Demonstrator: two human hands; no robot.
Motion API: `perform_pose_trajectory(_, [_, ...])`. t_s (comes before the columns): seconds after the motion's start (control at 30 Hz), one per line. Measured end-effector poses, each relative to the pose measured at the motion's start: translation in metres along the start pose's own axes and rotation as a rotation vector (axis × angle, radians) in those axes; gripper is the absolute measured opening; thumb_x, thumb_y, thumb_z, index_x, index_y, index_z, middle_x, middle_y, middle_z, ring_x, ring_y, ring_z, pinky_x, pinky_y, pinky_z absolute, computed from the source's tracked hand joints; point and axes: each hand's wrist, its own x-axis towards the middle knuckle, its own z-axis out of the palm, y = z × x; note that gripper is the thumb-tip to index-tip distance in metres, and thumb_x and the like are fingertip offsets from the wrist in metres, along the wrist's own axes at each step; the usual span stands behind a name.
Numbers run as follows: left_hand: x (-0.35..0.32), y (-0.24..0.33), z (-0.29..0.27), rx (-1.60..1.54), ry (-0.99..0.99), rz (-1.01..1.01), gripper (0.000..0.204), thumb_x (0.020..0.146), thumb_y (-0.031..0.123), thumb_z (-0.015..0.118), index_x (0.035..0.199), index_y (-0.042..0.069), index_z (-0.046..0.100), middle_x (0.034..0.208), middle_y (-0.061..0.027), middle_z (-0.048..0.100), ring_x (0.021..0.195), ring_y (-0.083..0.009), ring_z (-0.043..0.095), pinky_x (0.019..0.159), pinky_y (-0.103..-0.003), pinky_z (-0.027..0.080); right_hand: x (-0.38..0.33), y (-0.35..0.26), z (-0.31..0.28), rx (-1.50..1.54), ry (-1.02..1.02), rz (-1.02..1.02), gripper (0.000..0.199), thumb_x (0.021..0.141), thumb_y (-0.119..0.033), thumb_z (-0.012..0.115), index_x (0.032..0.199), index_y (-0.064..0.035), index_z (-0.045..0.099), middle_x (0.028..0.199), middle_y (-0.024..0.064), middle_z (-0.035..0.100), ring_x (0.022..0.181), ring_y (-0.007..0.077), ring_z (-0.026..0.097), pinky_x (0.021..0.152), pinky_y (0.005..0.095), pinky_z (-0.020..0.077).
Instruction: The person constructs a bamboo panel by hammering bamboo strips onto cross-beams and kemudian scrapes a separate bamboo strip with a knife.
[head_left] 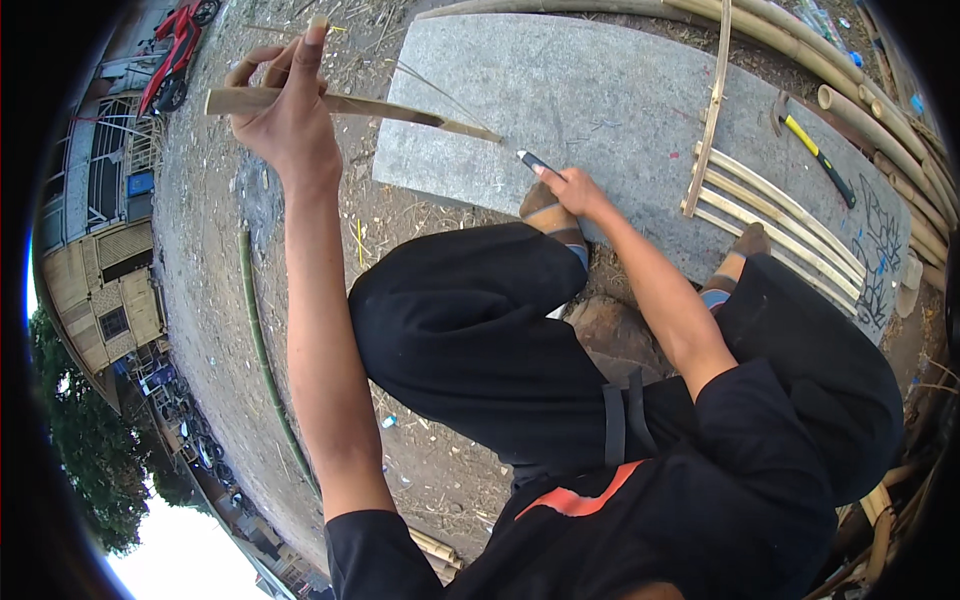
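My left hand [300,125], raised at the upper left, is closed around a split bamboo strip [375,106]. The strip runs rightward and ends above a grey concrete slab [480,60]. A thin sliver [440,90] slants down to meet its right end. My right hand [575,190] grips a dark-handled cutter knife [537,163], its tip close to that end of the strip. Beside the right hand is my foot [545,212], at the slab's near edge. Farther right on the slab lies a bamboo frame [775,215] of several pale slats joined to a crosspiece [707,130].
A hammer [815,150] with a yellow and black handle lies right of the frame. Several bamboo poles [800,45] are stacked along the far right edge. A long green pole [262,340] lies on the dirt to the left. A red motorcycle [172,55] stands at the upper left.
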Motion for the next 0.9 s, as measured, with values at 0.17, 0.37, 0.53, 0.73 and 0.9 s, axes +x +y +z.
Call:
perform_pose_trajectory(0.17, [0.002, -0.002, 0.004, 0.02, 0.016, 0.026, 0.041, 0.081, 0.003, 0.078, 0.105, 0.009, 0.045, 0.086, -0.0111, 0.069, 0.068, -0.0083, 0.058, 0.058, -0.022, 0.04, 0.003, -0.019, 0.002, 0.187, -0.059, -0.003, 0.069, 0.091, -0.061, 0.05, 0.054, -0.0026, 0.054, 0.051, 0.0081, 0.05, 0.049, 0.0189, 0.049, 0.05, 0.0379, 0.038])
perform_pose_trajectory(0.37, [-0.001, 0.0, 0.004, 0.025, -0.015, 0.026, 0.042, 0.08, 0.005, 0.079, 0.105, 0.008, 0.045, 0.083, -0.0099, 0.068, 0.066, -0.0078, 0.056, 0.059, -0.022, 0.041, -0.019, -0.038, 0.006, 0.261, -0.047, 0.064, 0.069, 0.09, -0.061, 0.049, 0.057, -0.0015, 0.055, 0.054, 0.0107, 0.053, 0.053, 0.0224, 0.053, 0.053, 0.0401, 0.04])
perform_pose_trajectory(0.53, [0.002, -0.004, 0.007, 0.035, -0.024, 0.04, 0.041, 0.08, 0.005, 0.079, 0.104, 0.008, 0.045, 0.087, -0.0126, 0.07, 0.067, -0.0085, 0.057, 0.059, -0.021, 0.041, -0.016, -0.037, -0.008, 0.173, -0.065, 0.077, 0.069, 0.091, -0.061, 0.049, 0.064, 0.0015, 0.057, 0.054, 0.013, 0.052, 0.055, 0.0257, 0.054, 0.057, 0.0418, 0.0418])
perform_pose_trajectory(0.73, [0.004, -0.007, -0.005, 0.082, -0.002, 0.064, 0.039, 0.082, 0.003, 0.076, 0.103, 0.009, 0.044, 0.091, -0.0154, 0.071, 0.071, -0.009, 0.059, 0.059, -0.021, 0.04, -0.036, -0.058, -0.004, 0.03, 0.056, -0.217, 0.067, 0.092, -0.061, 0.048, 0.065, 0.0004, 0.054, 0.053, 0.0087, 0.045, 0.054, 0.0228, 0.049, 0.055, 0.0397, 0.0396])
perform_pose_trajectory(0.9, [0.003, -0.007, -0.018, 0.075, 0.031, 0.062, 0.039, 0.082, 0.004, 0.076, 0.104, 0.009, 0.044, 0.092, -0.0159, 0.071, 0.075, -0.0101, 0.062, 0.058, -0.022, 0.04, -0.04, -0.079, -0.005, 0.13, -0.041, -0.43, 0.066, 0.092, -0.061, 0.048, 0.069, 0.0007, 0.056, 0.058, 0.0104, 0.051, 0.062, 0.0233, 0.055, 0.059, 0.0387, 0.0422])
